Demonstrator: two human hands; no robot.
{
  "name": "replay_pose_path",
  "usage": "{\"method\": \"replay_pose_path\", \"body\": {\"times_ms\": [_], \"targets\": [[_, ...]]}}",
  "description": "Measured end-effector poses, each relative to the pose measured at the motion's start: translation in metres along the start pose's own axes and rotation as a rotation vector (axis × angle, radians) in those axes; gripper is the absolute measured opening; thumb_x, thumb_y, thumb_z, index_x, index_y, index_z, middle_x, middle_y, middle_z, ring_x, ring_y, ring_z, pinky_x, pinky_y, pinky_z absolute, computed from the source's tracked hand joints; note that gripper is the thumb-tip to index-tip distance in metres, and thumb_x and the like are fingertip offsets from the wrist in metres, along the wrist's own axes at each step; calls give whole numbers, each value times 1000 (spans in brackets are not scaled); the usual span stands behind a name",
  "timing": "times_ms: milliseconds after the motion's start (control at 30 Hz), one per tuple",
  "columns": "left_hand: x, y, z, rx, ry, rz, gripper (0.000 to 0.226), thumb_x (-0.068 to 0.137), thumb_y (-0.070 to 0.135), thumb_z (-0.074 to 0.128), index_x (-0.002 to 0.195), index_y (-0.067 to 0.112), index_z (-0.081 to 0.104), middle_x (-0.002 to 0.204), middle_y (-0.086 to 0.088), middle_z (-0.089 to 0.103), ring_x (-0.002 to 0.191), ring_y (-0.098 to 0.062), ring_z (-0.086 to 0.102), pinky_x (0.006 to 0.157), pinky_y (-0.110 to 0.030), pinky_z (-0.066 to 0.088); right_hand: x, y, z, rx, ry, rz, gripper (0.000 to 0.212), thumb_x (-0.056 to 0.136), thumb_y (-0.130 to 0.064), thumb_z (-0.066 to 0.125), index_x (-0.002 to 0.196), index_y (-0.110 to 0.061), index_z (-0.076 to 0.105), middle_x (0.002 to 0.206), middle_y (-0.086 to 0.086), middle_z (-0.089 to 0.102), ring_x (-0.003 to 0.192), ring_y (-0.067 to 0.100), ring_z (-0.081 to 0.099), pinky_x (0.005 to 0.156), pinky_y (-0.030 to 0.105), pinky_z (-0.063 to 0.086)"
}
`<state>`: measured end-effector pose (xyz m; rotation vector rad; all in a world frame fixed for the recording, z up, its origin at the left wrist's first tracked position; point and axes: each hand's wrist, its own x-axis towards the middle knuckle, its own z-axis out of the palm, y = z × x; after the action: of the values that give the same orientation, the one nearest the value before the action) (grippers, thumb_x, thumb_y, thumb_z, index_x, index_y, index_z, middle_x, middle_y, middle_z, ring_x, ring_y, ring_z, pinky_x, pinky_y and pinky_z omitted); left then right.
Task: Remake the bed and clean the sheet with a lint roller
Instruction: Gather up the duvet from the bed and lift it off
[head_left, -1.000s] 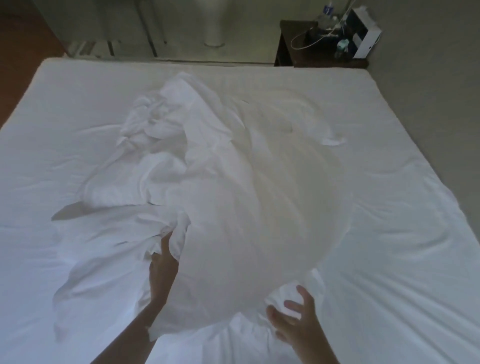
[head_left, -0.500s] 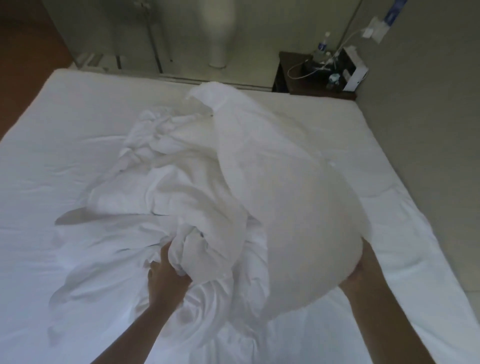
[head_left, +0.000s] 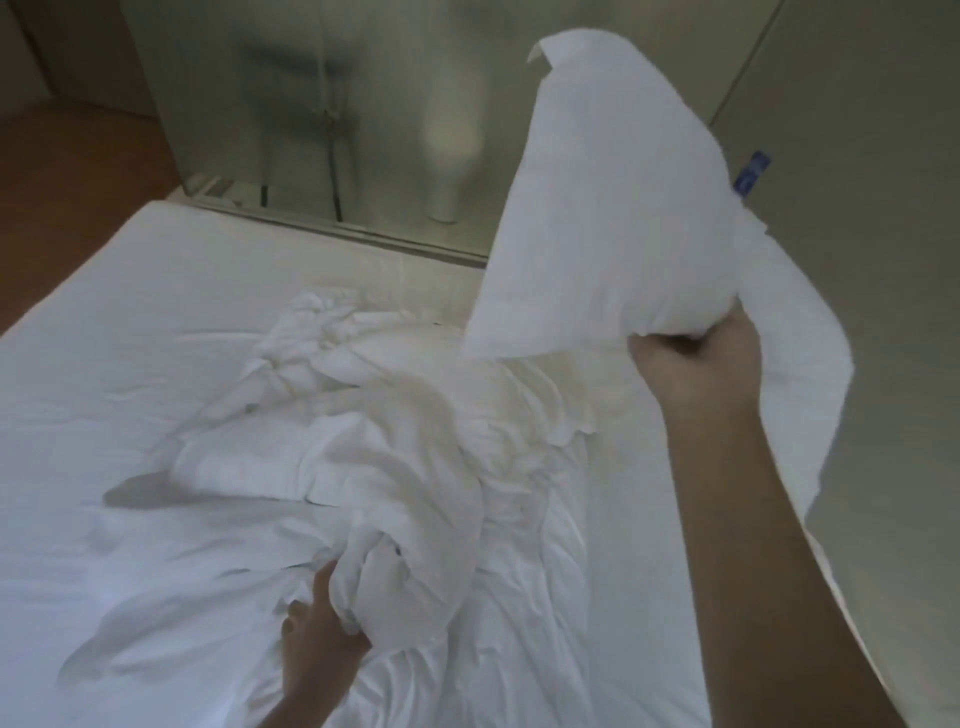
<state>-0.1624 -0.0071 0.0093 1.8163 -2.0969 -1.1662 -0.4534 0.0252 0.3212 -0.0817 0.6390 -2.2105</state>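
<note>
A white pillow (head_left: 613, 223) is lifted high at the upper right, one corner pointing up; my right hand (head_left: 696, 369) grips its lower edge in a fist. A crumpled white top sheet (head_left: 374, 431) lies bunched across the middle of the bed. My left hand (head_left: 317, 629) grips a rolled bunch of that sheet near the bed's front. Under it all lies the white fitted sheet on the mattress (head_left: 130, 322). No lint roller is in view.
A frosted glass partition (head_left: 322, 104) stands behind the head of the bed. A grey wall (head_left: 883, 260) runs close along the bed's right side. Brown wooden floor (head_left: 78, 171) shows at the far left.
My right hand has taken hold of the pillow and raised it off the sheet pile, up and to the right. My left hand keeps its grip on the bunched sheet.
</note>
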Motion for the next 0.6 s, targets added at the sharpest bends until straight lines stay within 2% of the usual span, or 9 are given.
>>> {"method": "replay_pose_path", "body": {"times_ms": [33,67,167,233,300,367,467,533,600], "targets": [[-1,1,0,7,14,18,98,67,26,84,143,41,24,132,-16,59,105,-44,60,89,-45,47,21,14,2,76,45,28,38,104,-12,45,135,8,52,132,35,56,126,49,52,116,49,34],[-2,1,1,7,23,27,99,66,25,85,139,44,20,132,-13,59,102,-44,61,88,-45,48,39,32,14,99,45,75,33,101,-17,56,129,-1,62,129,22,64,125,38,58,110,46,43],[0,-2,6,7,5,-3,99,66,35,83,140,45,19,139,-4,53,107,-39,59,90,-41,45,67,95,34,-76,223,126,27,95,-24,65,117,-8,64,118,14,65,110,30,61,98,43,49],[1,-5,9,35,-13,-9,99,67,44,78,143,46,15,145,2,47,110,-34,58,93,-39,43,84,139,23,-231,225,202,18,93,-26,63,102,-10,61,122,17,62,110,32,59,100,42,46],[3,-6,9,-2,-9,-16,102,63,48,78,142,49,14,145,-1,47,111,-33,57,93,-38,42,108,186,-3,-521,148,234,27,71,-37,59,80,-14,48,141,31,48,131,42,48,113,46,39],[6,-7,8,-30,-8,-8,100,65,48,78,145,45,18,150,2,41,114,-33,54,93,-37,40,142,234,-34,-514,184,393,25,61,-36,50,71,-19,35,144,44,33,135,54,36,115,53,34],[10,-10,9,-31,1,-5,95,66,49,74,143,46,19,143,-1,46,117,-33,51,97,-38,40,139,280,-59,-625,188,463,22,88,-14,49,71,-15,35,132,48,39,131,61,36,110,57,39],[11,-10,11,-29,10,0,90,71,41,74,140,47,15,142,3,45,117,-32,48,100,-40,39,111,292,-70,-595,241,395,14,98,-4,48,87,-11,44,112,28,55,126,47,52,97,43,54],[14,-12,13,-19,32,58,89,72,34,75,137,45,14,144,6,44,114,-35,48,97,-44,42,80,293,-85,-518,274,372,15,100,-3,52,106,-17,48,96,9,61,111,34,65,88,35,58]]}}
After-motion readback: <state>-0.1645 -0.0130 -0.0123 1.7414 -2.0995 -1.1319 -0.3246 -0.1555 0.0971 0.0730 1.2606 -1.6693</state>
